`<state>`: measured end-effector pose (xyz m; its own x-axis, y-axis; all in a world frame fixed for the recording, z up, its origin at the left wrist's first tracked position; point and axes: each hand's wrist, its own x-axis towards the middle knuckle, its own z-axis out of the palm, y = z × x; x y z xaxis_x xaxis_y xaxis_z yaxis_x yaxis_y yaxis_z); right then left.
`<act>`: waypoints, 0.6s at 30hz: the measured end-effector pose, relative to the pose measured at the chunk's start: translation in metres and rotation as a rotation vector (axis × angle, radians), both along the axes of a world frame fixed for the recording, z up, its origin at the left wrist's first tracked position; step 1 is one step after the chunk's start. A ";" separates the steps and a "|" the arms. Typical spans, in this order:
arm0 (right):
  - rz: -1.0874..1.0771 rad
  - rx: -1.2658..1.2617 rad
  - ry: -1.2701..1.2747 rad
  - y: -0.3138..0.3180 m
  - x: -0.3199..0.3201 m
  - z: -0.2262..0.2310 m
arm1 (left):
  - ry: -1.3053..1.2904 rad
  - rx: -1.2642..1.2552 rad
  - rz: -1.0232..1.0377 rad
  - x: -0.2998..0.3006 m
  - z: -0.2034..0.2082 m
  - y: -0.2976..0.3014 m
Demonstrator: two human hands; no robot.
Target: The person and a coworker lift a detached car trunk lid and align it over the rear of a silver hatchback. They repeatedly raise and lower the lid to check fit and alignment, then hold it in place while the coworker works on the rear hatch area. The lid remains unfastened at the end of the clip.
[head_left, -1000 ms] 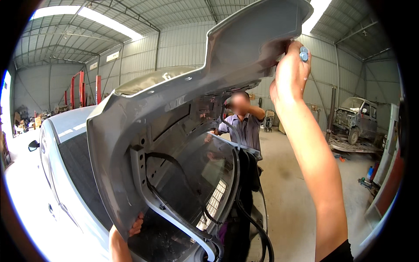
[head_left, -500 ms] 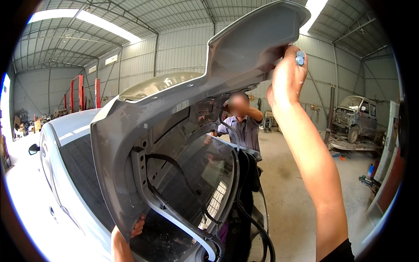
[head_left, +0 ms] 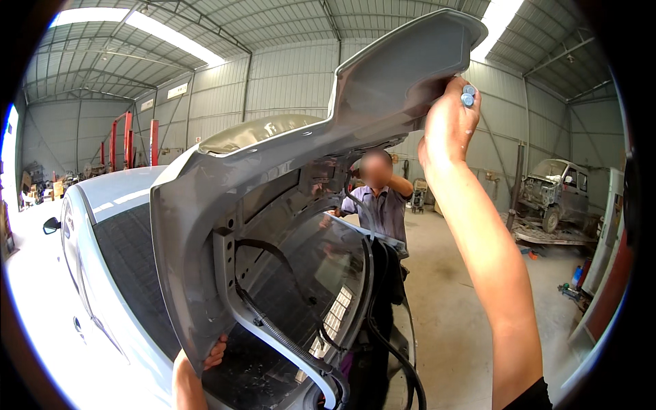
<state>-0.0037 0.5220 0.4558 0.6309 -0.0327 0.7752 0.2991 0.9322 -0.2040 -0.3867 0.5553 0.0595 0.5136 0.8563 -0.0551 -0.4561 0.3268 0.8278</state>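
A grey trunk lid (head_left: 193,266) stands raised and tilted over the back of a light-blue car, its inner side toward me. My left hand (head_left: 214,353) grips the lid's lower near corner, fingers curled round the edge. Raised high at the right, my right hand (head_left: 452,119) is closed at the lid's far upper edge; its fingertips are partly hidden. Two bolts (head_left: 467,96) with blue-grey heads stick out of that hand. A curved hinge arm (head_left: 290,352) with a black corrugated wiring sleeve (head_left: 277,329) runs below the lid's inner side.
Across the trunk opening stands a co-worker (head_left: 379,208) with an arm raised at the lid. The car's dark rear window (head_left: 130,273) lies at the left. Red lift posts (head_left: 128,140) stand behind. At the right a stripped van (head_left: 560,195) rests on a platform (head_left: 555,234).
The near side of the lid has shifted slightly right in the picture, and its top edge sits a little lower. Both my hands keep their places on it.
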 end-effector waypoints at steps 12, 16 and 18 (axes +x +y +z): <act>-0.033 -0.037 0.068 0.006 -0.004 -0.005 | -0.097 -0.043 -0.068 -0.004 0.003 -0.003; -0.054 -0.028 0.065 -0.001 -0.005 -0.005 | -0.016 0.001 -0.059 -0.005 0.002 0.004; -0.064 -0.025 0.062 -0.001 -0.005 -0.004 | -0.072 -0.007 -0.080 -0.006 0.000 0.004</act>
<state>-0.0083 0.5214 0.4515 0.6746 -0.0555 0.7361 0.3437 0.9061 -0.2466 -0.3923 0.5590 0.0594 0.5830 0.8122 -0.0211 -0.4866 0.3699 0.7914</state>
